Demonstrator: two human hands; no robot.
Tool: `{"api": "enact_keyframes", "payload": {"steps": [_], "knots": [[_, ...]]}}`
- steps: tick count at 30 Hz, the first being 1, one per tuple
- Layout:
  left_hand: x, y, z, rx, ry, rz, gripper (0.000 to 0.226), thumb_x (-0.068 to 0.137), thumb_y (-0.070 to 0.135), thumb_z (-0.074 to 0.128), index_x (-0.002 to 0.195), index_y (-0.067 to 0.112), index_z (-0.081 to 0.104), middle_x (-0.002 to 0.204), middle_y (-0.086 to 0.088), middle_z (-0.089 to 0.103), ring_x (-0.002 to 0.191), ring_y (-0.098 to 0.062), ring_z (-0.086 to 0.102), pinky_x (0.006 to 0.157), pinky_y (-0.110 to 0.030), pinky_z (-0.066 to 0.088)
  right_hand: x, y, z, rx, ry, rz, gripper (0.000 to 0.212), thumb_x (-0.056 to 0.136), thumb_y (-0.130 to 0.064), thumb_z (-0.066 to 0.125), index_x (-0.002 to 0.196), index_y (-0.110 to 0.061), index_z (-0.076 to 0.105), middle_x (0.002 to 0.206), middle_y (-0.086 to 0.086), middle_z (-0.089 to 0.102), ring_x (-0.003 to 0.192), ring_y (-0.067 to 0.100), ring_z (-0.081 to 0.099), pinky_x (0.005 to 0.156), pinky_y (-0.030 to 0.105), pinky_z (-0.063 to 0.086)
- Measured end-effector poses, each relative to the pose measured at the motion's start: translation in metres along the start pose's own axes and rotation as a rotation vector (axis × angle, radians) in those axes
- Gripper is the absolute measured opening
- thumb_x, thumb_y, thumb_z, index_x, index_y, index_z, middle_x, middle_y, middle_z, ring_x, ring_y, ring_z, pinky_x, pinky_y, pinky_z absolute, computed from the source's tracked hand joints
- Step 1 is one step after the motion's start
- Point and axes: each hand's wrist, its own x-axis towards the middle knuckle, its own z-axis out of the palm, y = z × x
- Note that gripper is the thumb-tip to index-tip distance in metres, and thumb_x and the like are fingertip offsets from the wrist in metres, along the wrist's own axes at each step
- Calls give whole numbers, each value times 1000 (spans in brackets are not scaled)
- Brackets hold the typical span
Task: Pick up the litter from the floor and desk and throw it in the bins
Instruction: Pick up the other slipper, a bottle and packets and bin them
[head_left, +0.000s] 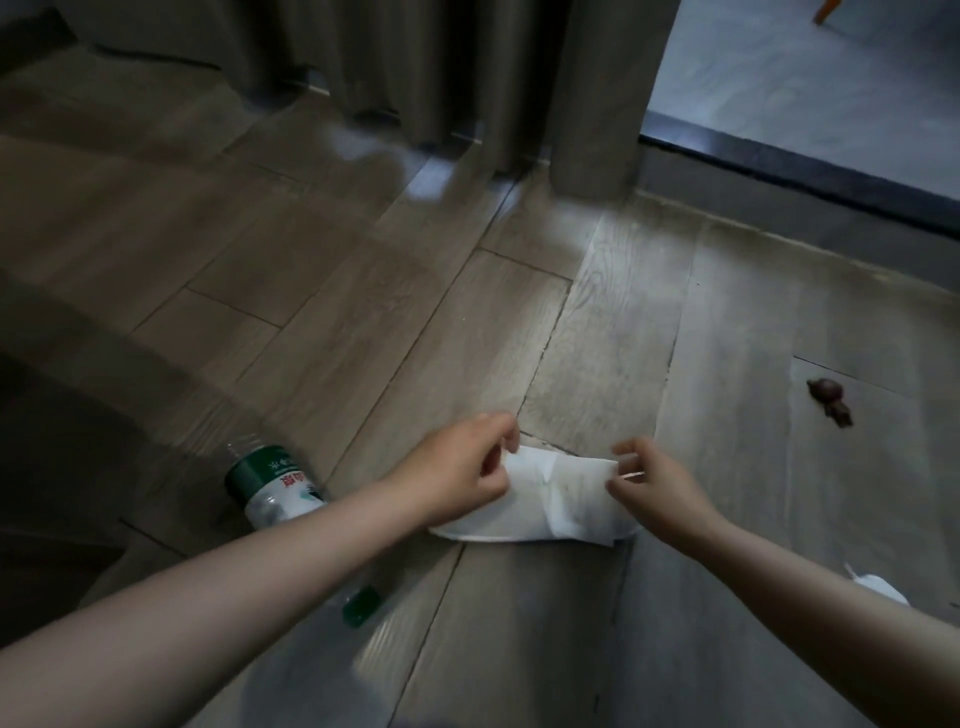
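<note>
Reaching out with both bare forearms from the lower edge of the view, I hold a white paper tissue (550, 501) stretched between my hands, low over the wooden floor (363, 322). My left hand (460, 470) has its fingers curled and pinches the tissue's upper corner at ten o'clock, with the wrist bent slightly inward. My right hand (662, 491) pinches the opposite corner at two o'clock between thumb and fingertips, the other fingers loosely bent above it. The sheet sags creased between the two grips; whether its lower edge touches the planks I cannot tell. At nine o'clock from the tissue a clear plastic bottle (270, 483) with a green label lies on its side, crossed by my left forearm, its green cap (361, 605) showing below the arm at seven o'clock. A small brown scrap (830, 401) lies well apart at two o'clock, and another white scrap (878, 590) shows at four o'clock beside my right forearm. Grey curtains (415, 67) hang at twelve o'clock.
</note>
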Motion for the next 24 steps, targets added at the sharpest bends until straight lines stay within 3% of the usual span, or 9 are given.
{"api": "enact_keyframes", "payload": {"steps": [3, 7, 10, 15, 21, 24], "knots": [[5, 29, 19, 63, -88, 155, 20, 83, 12, 54, 102, 15, 58, 94, -1, 54, 80, -18, 50, 70, -30, 40, -7, 11, -11, -19, 10, -11, 36, 86, -7, 59, 121, -11, 54, 108, 6, 57, 90, 19, 59, 67, 25, 44], [16, 42, 46, 347, -298, 138, 27, 90, 14, 49, 115, 12, 60, 118, -11, 51, 104, -29, 53, 85, -37, 42, -22, 29, -28, -23, 12, 15, 32, 87, -7, 60, 119, -9, 56, 108, 9, 60, 91, 20, 59, 74, 27, 46], [20, 32, 56, 553, -397, 180, 34, 88, 23, 54, 120, 12, 52, 126, -11, 44, 112, -29, 48, 91, -39, 41, -32, 45, -39, -20, -1, 39, 33, 87, -10, 62, 119, -12, 55, 110, 7, 59, 93, 18, 59, 71, 24, 46], [25, 22, 70, 663, -443, 161, 72, 79, 35, 69, 140, 26, 32, 129, -7, 35, 113, -28, 43, 90, -39, 38, -46, 64, -53, -28, -41, 54, 34, 88, -13, 61, 121, -13, 54, 109, 6, 59, 94, 18, 59, 76, 27, 49], [40, 36, 80, 636, -410, 93, 42, 83, 30, 57, 122, 16, 46, 118, -10, 44, 101, -31, 50, 79, -39, 44, -52, 84, -72, -37, -19, 49, 33, 89, -14, 60, 122, -14, 54, 109, 4, 59, 94, 15, 59, 73, 22, 47], [50, 49, 80, 600, -331, 113, 28, 86, 27, 48, 107, 9, 53, 110, -14, 52, 93, -28, 53, 71, -35, 39, -50, 93, -79, -21, 4, 60, 34, 89, -13, 59, 122, -12, 54, 109, 5, 58, 94, 16, 58, 71, 22, 45]]}}
